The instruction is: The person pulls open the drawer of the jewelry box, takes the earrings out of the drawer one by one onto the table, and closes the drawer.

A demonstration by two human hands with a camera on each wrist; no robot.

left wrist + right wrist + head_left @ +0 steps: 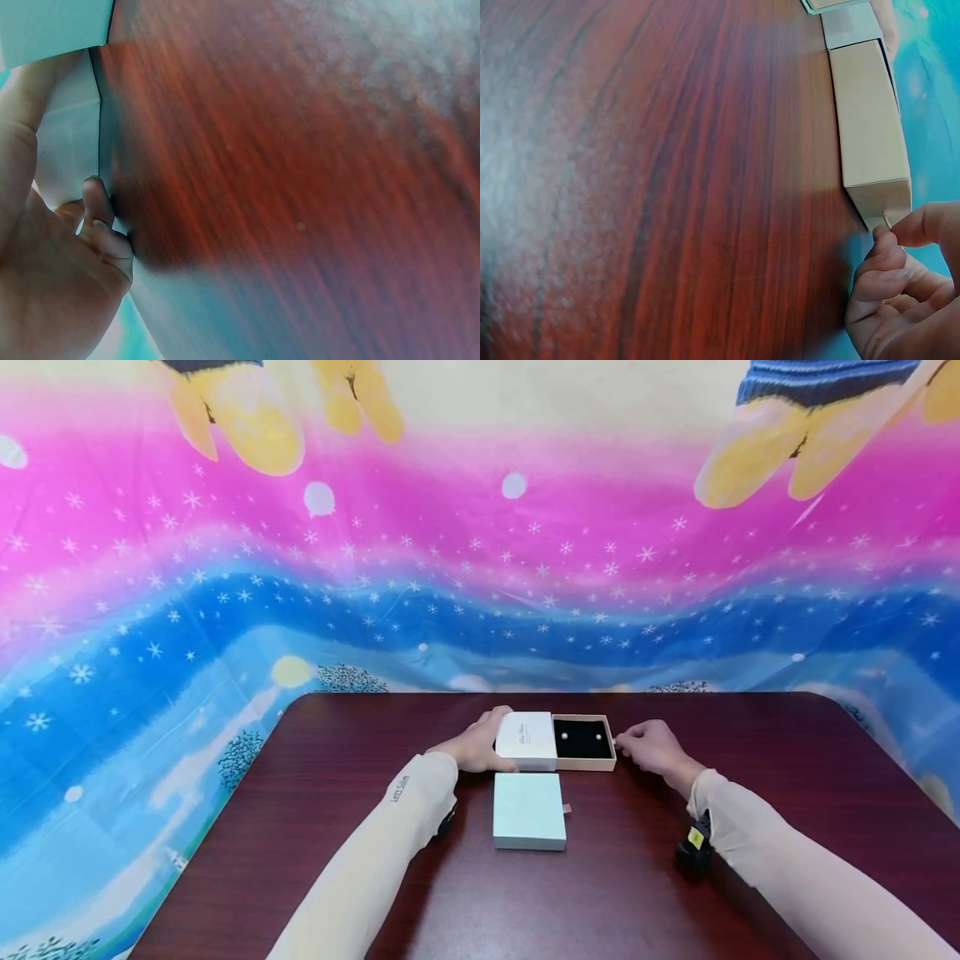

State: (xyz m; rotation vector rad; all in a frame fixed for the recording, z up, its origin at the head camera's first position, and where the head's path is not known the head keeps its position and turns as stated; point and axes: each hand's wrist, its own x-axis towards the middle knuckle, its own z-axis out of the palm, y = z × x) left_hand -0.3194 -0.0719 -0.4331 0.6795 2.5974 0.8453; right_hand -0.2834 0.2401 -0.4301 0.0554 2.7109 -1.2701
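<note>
A white jewelry box sleeve (pixel 525 735) with small dark lettering lies flat toward the table's far side. My left hand (pixel 477 745) grips it from its left end, thumb along the near side and fingers at the far side. From its right end a tan drawer (pixel 587 766) sticks out, showing a black insert (pixel 581 747) with two small white pearls on it. My right hand (pixel 652 747) pinches the short ribbon tab (pixel 886 219) on the drawer's end between thumb and forefinger. In the left wrist view, the sleeve's side (pixel 71 139) shows beyond the thumb.
A mint-green box (pixel 528 806) lies just in front of the white sleeve, its pinkish ribbon tab (pixel 567 809) pointing right. Both stand on a dark red-brown wooden table (pixel 600 893). A colourful snowflake-patterned cloth (pixel 480 568) hangs behind the table's far edge.
</note>
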